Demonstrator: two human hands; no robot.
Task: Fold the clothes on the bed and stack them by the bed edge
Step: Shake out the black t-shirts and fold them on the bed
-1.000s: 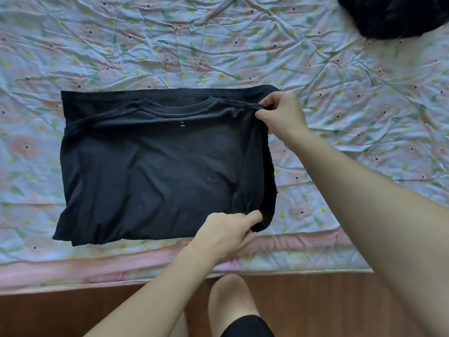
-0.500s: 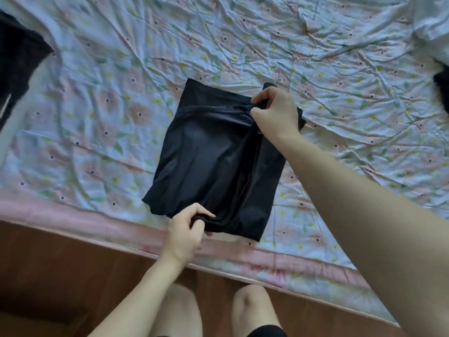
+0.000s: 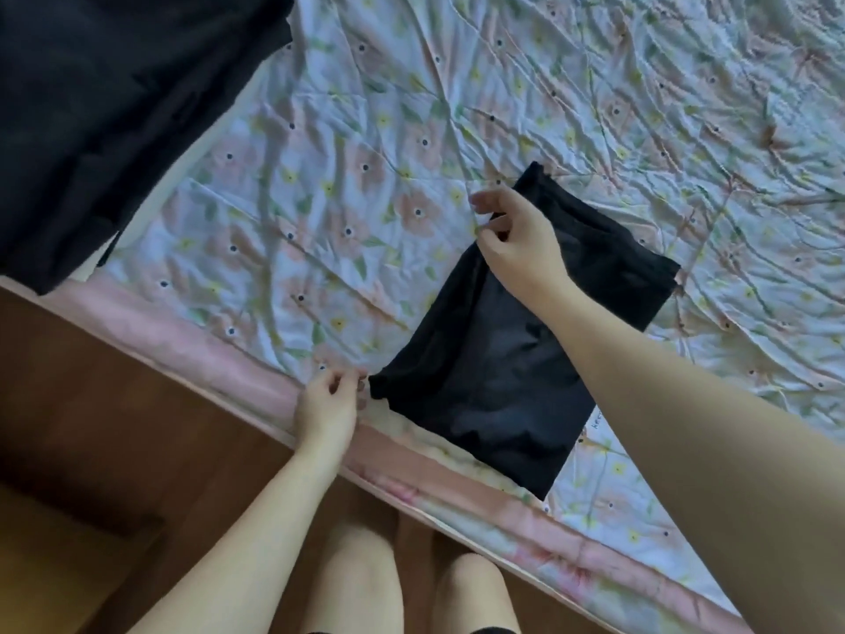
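The right hand is pinching the folded black shirt at its far edge. The left hand is pinching the near corner just beside its fingertips.

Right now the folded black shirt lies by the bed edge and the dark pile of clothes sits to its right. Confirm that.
Not quite. In the head view the folded black shirt does lie by the bed edge, but the dark pile of clothes sits to its left, at the upper left of the picture, not its right.
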